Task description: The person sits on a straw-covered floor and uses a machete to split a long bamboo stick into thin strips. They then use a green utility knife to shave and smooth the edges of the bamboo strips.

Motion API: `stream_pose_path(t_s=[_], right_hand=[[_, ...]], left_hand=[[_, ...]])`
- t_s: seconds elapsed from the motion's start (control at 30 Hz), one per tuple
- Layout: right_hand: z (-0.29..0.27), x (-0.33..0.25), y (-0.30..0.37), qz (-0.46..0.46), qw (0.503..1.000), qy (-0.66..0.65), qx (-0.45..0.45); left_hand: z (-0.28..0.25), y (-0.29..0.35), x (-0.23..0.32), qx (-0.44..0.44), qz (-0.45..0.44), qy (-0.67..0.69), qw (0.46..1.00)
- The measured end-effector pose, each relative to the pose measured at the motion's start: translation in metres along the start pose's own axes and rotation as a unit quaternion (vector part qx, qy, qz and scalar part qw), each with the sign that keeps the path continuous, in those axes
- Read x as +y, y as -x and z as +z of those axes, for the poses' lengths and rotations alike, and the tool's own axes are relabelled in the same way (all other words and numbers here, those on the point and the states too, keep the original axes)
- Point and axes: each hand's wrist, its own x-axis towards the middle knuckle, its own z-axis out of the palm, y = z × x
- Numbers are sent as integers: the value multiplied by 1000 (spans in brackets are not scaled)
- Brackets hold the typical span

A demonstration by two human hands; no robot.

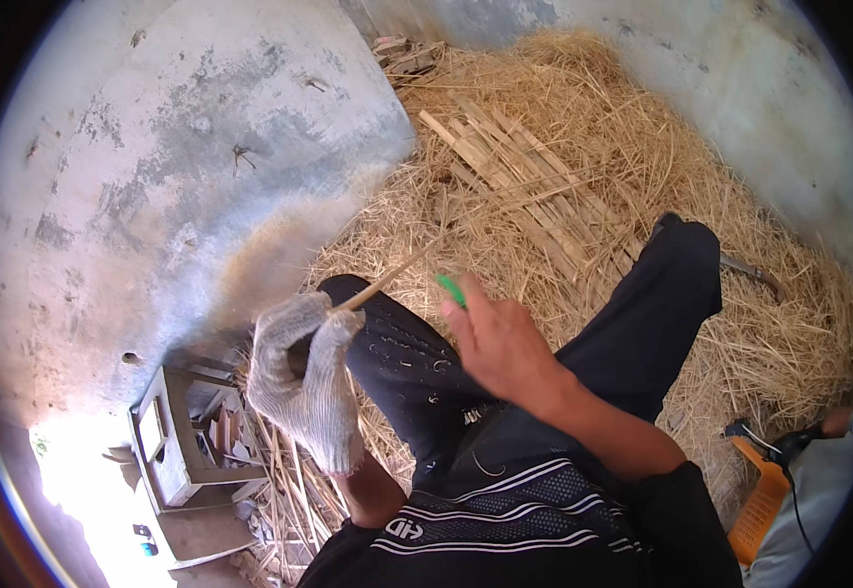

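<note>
In my left hand (304, 377), which wears a pale knit glove, a thin tan strip (382, 281) that looks like split bamboo is pinched between thumb and fingers. It slants up and away to the right, over my left thigh. My bare right hand (505, 343) is closed on a small green-handled tool (451, 288), just right of the strip's far part. Whether the tool has a blade, and whether it touches the strip, I cannot tell. Curled thin shavings (416, 353) lie on my dark trousers.
Straw (573, 69) covers the floor ahead, with flat split strips (534, 186) piled on it. A weathered wall (201, 127) rises at left. Lower left stands a wooden frame (167, 456) beside loose sticks (289, 490). An orange plastic seat (764, 500) and a person's clothing (828, 500) show lower right.
</note>
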Motion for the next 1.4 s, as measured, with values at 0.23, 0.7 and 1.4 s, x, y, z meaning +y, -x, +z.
stream_pose_path(t_s=[0.23,0.7,1.4], right_hand=[[25,-37,9,-115,990,-76,3],[63,14,-20,-65,995,75,20],[1,-51,-33,-10,1000,18,-14]], left_hand=[[-8,-2,-9,-15,10,3,1000],[-4,-6,-15,48,-4,37,998],[-34,-11,-15,109,-45,33,992]])
